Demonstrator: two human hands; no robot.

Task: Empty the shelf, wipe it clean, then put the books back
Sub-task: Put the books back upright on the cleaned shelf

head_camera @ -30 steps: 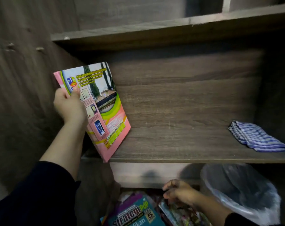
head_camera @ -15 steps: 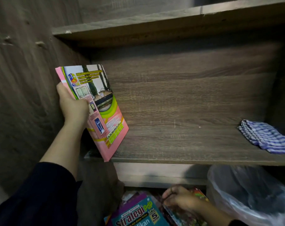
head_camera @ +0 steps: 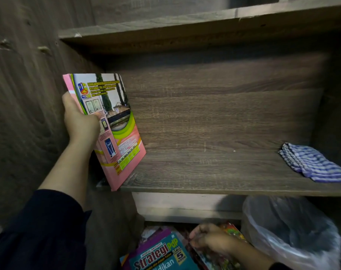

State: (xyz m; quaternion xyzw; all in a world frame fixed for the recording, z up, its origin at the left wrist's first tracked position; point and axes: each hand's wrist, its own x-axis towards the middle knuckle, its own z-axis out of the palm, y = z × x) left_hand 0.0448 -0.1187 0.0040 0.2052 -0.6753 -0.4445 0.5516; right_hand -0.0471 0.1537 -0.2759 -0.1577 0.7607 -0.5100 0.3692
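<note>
Since the earlier frame, my left hand (head_camera: 81, 121) has brought the pink book (head_camera: 111, 131) more upright at the left end of the shelf (head_camera: 214, 168), and my right hand (head_camera: 208, 238) has reached further into the pile of books (head_camera: 162, 252) below.

Current state:
- Left hand: gripping the pink book by its near edge, thumb on the cover. The book's bottom corner rests at the shelf's near left edge; the book leans slightly right.
- Right hand: fingers curled over a colourful book (head_camera: 231, 233) in the pile below the shelf. I cannot tell whether it is actually gripped.
- A folded striped cloth (head_camera: 312, 164) lies at the right end of the shelf.
- A bin lined with a clear bag (head_camera: 294, 234) stands below, right of the pile.

Progress, as judged: the shelf appears emptied and probably wiped. Restocking has only begun; the first book is not yet released. The pile remains to be returned, and the cloth should be removed.
</note>
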